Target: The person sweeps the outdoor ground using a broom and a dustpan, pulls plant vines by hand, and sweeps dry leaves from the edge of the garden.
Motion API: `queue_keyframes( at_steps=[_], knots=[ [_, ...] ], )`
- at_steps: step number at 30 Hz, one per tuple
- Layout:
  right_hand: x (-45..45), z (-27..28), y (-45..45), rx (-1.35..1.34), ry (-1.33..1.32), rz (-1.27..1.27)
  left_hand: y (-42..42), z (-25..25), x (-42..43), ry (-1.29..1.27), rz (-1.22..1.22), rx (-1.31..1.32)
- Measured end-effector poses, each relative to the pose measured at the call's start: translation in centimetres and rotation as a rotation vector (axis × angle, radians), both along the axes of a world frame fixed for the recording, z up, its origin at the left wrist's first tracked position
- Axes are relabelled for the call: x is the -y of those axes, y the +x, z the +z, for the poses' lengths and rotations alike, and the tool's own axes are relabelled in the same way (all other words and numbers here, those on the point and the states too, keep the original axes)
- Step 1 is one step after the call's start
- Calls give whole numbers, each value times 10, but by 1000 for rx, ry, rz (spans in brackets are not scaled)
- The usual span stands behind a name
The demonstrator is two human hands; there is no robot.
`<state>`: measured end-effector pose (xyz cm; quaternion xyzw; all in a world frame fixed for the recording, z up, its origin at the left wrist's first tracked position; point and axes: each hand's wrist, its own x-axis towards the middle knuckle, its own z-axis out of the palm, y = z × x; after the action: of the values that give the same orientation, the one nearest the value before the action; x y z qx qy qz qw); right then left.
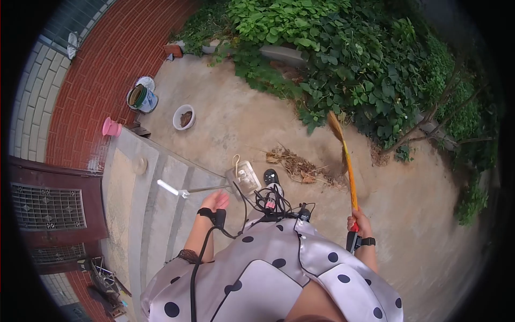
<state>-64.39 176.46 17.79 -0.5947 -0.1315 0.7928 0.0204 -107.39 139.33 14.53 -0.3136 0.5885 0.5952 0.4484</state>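
Observation:
My right hand is closed around the red grip of a broom with an orange-yellow handle. The broom's bristles point away toward the plants. My left hand holds nothing, with its fingers loosely stretched and somewhat blurred. Just beyond that hand runs the long handle of a dustpan, its white end leaning over the steps. The pale dustpan stands beside my black shoe. Ahead of the shoe, a heap of dry stalks and leaves lies on the concrete, to the left of the broom.
Concrete steps rise at the left toward a dark red door. A white basin, a bucket and a pink pot stand by the brick wall. Leafy plants edge the yard. Black cables hang before me.

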Motion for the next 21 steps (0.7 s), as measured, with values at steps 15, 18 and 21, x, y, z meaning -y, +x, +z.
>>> queue_keyframes(
  at_steps=[15,18,21],
  knots=[
    [-105,-69,-253,165,-150,-72,-292,-8,-73,120,184,-105],
    [-117,-67,-299,261,-94,24,-346,16,-76,50,117,-194],
    [-136,-80,-345,303,14,142,-400,28,-77,0,-9,-229]
  ],
)
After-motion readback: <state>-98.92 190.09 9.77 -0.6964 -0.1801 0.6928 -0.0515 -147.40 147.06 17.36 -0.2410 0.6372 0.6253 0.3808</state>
